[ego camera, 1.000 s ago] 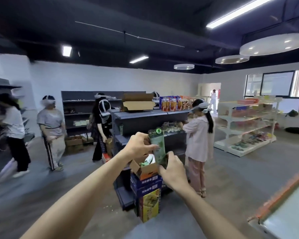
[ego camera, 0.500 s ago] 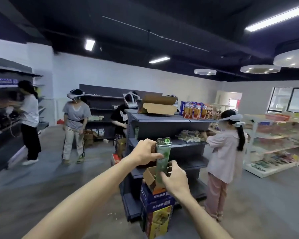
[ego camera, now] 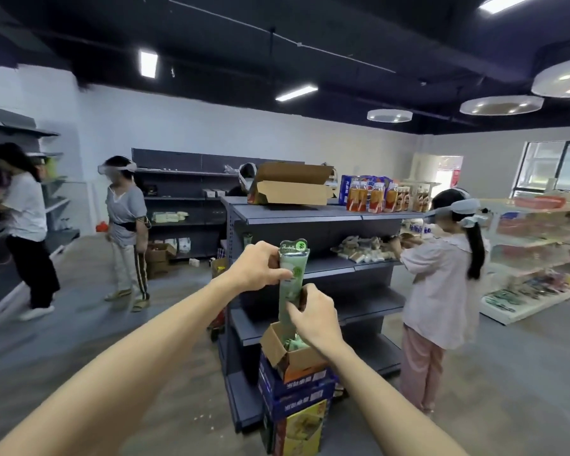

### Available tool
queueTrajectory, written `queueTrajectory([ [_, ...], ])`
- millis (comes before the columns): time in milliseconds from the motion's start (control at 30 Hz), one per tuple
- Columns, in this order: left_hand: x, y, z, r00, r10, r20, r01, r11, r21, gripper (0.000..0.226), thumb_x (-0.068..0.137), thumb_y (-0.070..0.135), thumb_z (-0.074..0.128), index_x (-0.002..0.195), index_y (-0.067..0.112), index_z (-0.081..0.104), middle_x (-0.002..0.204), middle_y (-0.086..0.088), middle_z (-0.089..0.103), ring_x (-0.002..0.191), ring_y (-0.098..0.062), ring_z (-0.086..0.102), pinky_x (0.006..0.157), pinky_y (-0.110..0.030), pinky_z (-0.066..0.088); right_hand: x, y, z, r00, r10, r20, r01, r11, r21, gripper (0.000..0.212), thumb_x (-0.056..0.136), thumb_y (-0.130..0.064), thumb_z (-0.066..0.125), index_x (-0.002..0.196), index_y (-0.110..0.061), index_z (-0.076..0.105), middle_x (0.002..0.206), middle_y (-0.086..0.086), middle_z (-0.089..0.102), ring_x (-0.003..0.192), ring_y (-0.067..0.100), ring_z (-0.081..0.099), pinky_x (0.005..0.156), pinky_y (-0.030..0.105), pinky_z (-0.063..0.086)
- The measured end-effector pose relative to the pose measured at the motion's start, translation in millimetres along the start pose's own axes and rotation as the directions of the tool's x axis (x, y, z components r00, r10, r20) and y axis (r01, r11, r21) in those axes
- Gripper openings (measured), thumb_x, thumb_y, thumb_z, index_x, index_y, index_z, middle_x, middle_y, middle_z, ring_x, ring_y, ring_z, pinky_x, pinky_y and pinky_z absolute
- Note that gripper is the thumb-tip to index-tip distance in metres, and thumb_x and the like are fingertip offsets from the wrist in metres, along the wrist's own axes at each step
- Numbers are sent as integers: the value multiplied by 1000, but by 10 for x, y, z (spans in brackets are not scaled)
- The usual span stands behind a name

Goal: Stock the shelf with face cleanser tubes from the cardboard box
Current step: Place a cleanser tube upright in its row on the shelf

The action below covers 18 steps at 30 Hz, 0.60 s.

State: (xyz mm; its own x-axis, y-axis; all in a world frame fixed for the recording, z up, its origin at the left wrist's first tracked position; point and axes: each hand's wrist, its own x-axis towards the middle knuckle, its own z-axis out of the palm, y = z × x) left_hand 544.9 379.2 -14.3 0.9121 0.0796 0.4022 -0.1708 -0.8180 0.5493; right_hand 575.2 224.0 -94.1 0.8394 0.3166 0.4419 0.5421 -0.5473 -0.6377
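Note:
A pale green face cleanser tube (ego camera: 290, 291) in clear packaging stands upright between both hands. My left hand (ego camera: 260, 269) grips its upper part from the left. My right hand (ego camera: 313, 315) pinches its lower part from the right. Directly below sits the small open cardboard box (ego camera: 290, 355), with more green tubes inside, atop stacked blue cartons (ego camera: 293, 394). Behind them stands the dark grey shelf unit (ego camera: 310, 222), and one tube (ego camera: 247, 240) hangs at its end panel.
A person in pink (ego camera: 441, 284) works at the shelf's right side. Two people (ego camera: 125, 232) stand at left near wall shelves. An open carton (ego camera: 290, 187) and drink bottles (ego camera: 375, 195) sit on the shelf top. White shelving (ego camera: 533, 258) stands far right.
The view has moved closer to the grey shelf and turned left. Both hands have kept hold of the tube, which now stands higher and more upright above the box.

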Motion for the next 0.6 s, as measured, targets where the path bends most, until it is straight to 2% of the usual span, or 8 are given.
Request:
queueTrajectory([
  [67,326,-29,77,1000,-9,-18,9,1000,18,14,78,25,79,83,14,73,79,1,74,69,-9,68,63,-19,55,339,162,10,1000,-3,15,3,1000,2,25,88,-35,64,103,-16,58,101,0,66,93,21,62,72,32,47],
  [167,833,-100,169,999,-29,-19,29,1000,10,15,78,25,80,86,14,74,83,3,75,74,-8,70,67,-19,58,839,377,22,999,-21,31,20,1000,24,26,88,-38,64,101,-17,56,99,1,65,92,23,63,76,36,51],
  [267,1264,-203,267,998,-43,-43,43,999,8,18,79,26,79,91,14,74,86,4,75,71,-4,68,55,-7,49,1269,573,35,998,-44,40,43,999,29,24,87,-39,63,98,-19,53,95,0,64,90,22,61,73,34,49],
  [400,1656,-362,429,998,-59,-35,59,998,19,11,80,24,79,86,17,73,79,7,72,61,4,63,50,-5,43,1688,841,161,996,-56,65,54,998,44,24,87,-38,64,95,-19,52,92,1,63,87,23,60,71,35,47],
  [600,2242,-818,662,996,-85,-15,85,996,29,9,81,25,78,85,22,71,84,4,74,67,0,65,51,-5,45,2300,1197,558,994,-47,94,40,996,74,26,85,-39,65,94,-19,52,91,1,64,84,23,62,73,38,52],
])
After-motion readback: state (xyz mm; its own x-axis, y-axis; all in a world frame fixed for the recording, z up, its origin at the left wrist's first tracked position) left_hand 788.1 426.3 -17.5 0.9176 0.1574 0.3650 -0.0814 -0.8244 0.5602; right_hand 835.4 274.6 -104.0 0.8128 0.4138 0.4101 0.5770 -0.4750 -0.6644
